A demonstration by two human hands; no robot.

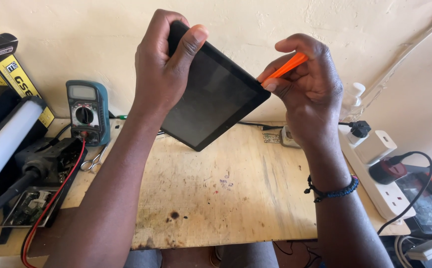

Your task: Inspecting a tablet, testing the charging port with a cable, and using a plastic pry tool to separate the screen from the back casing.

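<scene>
Above a worn plywood bench [235,198], the left hand [163,64] grips a black tablet [216,97] tilted in mid-air, while the right hand [308,87] pinches an orange pry tool [286,67] against the tablet's right edge.

Tablet [216,94] held above rear-centre of desk [226,198], clear of the top. Left hand [163,64] on tablet's upper-left edge; right hand [305,84] at its right corner w/ pry tool [285,68] touching that corner. Multimeter [87,111] stands at desk's rear-left, against wall. Scissors [94,160] lie just in front of it. Circuit board [29,206] near front-left corner. Tube lamp [4,139] past left edge. Power strip [375,168] along right edge, plugs in it; bottle [352,99] behind it at rear-right.
</scene>
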